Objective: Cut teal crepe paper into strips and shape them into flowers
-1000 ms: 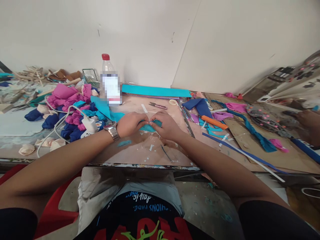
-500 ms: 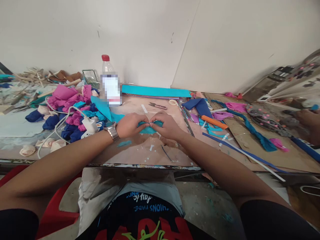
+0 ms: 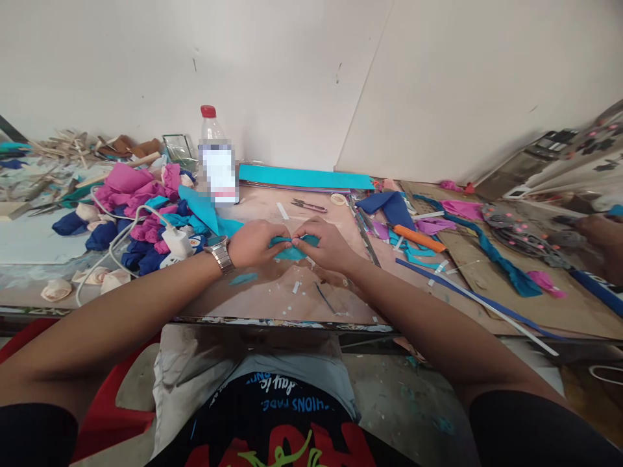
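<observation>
Both hands meet over the middle of the table, pinching a small piece of turquoise fabric point(image 3: 291, 251). My left hand point(image 3: 256, 242), with a metal watch point(image 3: 221, 254) on its wrist, is closed on the fabric's left part. Thumb and fingers of my right hand point(image 3: 322, 244) grip its right part, and the two thumb tips nearly touch. Much of the fabric is hidden by the fingers. Beyond the hands lie a pair of thread snips point(image 3: 309, 205) and a roll of tape point(image 3: 339, 199). A turquoise scrap point(image 3: 243, 279) lies below my left hand.
Rolled fabric flowers point(image 3: 131, 188) and a white charger point(image 3: 179, 242) with its cable are heaped at left. Behind stand a red-capped bottle point(image 3: 208, 123) and a phone point(image 3: 219, 172). An orange-handled tool point(image 3: 418, 238) and fabric strips lie right. Another person's hand point(image 3: 596, 230) shows far right.
The hands keep their pinch on the turquoise fabric, with only slight finger movement. The whole view has shifted a little. At far right the other person's hand has moved slightly.
</observation>
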Demonstrator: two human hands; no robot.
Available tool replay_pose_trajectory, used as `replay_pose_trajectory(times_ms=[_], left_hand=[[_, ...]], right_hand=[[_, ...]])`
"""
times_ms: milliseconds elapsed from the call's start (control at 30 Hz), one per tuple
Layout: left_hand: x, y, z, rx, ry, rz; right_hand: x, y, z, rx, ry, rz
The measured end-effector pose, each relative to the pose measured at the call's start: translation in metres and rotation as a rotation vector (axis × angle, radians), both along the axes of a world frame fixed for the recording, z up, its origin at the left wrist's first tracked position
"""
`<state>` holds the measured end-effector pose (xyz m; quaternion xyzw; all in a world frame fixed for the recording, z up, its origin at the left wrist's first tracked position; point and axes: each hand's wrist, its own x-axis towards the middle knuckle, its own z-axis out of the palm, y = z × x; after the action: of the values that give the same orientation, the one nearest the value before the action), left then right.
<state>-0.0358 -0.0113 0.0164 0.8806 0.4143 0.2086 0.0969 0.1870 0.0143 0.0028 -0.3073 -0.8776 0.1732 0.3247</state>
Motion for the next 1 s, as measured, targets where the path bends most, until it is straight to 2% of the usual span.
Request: replay_pose_trajectory(times_ms=[300,567,833,1000], left_hand=[[-0.002,0.0,0.003,-0.005,-0.083,0.076],[-0.003,0.005,0.001,-0.045,-0.095,0.124],[-0.003,0.007,0.001,-0.07,-0.09,0.076],[-0.003,0.006,0.001,-0.075,-0.093,0.101]], right_hand=[[0.007,0.009,0.003,0.103,-0.061,0.014],[0.011,0.016,0.004,0.158,-0.12,-0.014],[0.012,0.011,0.01,0.135,-0.162,0.009],[0.013,0.016,0.008,0.122,-0.158,-0.047]])
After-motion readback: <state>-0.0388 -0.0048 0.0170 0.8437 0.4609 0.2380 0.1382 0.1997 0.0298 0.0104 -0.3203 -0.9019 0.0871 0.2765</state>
